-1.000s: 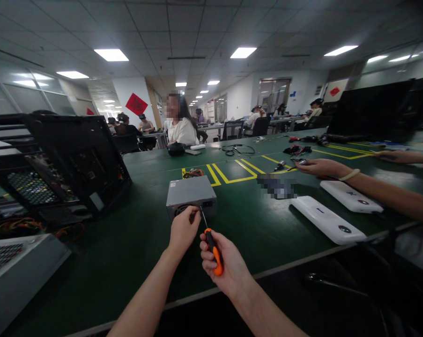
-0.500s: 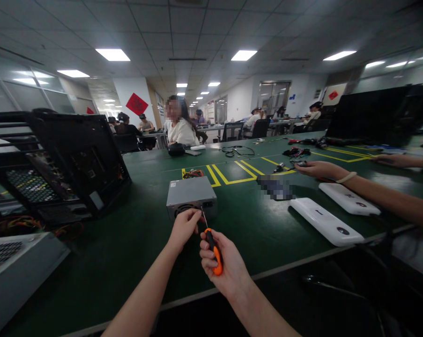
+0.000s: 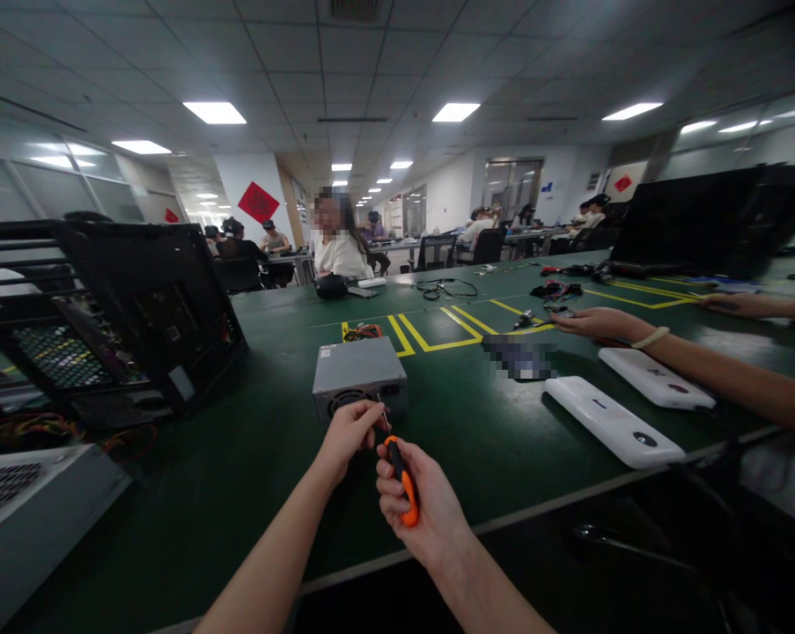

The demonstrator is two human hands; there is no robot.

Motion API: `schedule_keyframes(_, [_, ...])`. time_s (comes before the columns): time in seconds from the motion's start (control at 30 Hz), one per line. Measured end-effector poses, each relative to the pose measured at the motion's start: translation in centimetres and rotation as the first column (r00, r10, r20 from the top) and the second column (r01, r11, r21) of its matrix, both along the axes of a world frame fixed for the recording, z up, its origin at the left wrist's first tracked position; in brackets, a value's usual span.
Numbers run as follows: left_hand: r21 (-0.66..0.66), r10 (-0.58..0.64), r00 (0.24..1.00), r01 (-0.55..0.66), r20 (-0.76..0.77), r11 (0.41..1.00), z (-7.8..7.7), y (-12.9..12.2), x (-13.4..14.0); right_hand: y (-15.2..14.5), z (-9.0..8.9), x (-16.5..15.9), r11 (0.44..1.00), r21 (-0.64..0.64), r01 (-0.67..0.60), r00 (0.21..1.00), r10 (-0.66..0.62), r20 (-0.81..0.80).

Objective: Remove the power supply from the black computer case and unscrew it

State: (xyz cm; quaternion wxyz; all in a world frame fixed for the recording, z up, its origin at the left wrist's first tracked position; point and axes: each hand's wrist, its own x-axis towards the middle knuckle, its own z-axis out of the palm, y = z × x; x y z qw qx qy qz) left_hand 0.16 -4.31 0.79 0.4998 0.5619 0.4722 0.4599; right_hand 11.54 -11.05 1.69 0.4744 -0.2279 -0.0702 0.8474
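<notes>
My right hand (image 3: 423, 497) is wrapped round the orange and black handle of a screwdriver (image 3: 402, 484). Its thin shaft points up and away, toward the grey computer power supply (image 3: 361, 365) on the green table. My left hand (image 3: 350, 436) is closed in a pinch at the tip end of the shaft, just in front of the power supply's fan side. Whatever those fingertips grip is too small to make out. A bundle of coloured cables (image 3: 364, 331) lies behind the power supply.
At left stand an open black computer case (image 3: 199, 308) and a grey metal box (image 3: 47, 502) with a mesh top. To the right lie two white power banks (image 3: 612, 421). A co-worker's arm (image 3: 701, 365) reaches in there. A monitor (image 3: 694, 220) stands behind.
The view has tilted up slightly, so the scene sits a little lower. Both hands keep nearly the same place, the screwdriver still in my right hand.
</notes>
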Motion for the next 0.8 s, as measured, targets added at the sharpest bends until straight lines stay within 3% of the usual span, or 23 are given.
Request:
schedule_keyframes(0.5, [-0.016,-0.022,0.997,0.023,0.076,1.0,-0.27,0.38,0.09,0.02,-0.13,-0.15,1.0,-0.006,0.008,1.0,-0.008,-0.011])
schedule_keyframes(0.8, [-0.091,-0.002,0.99,0.015,0.14,0.996,-0.2,0.55,0.06,-0.45,0.52,-0.83,0.987,-0.11,0.114,0.994,-0.113,0.009])
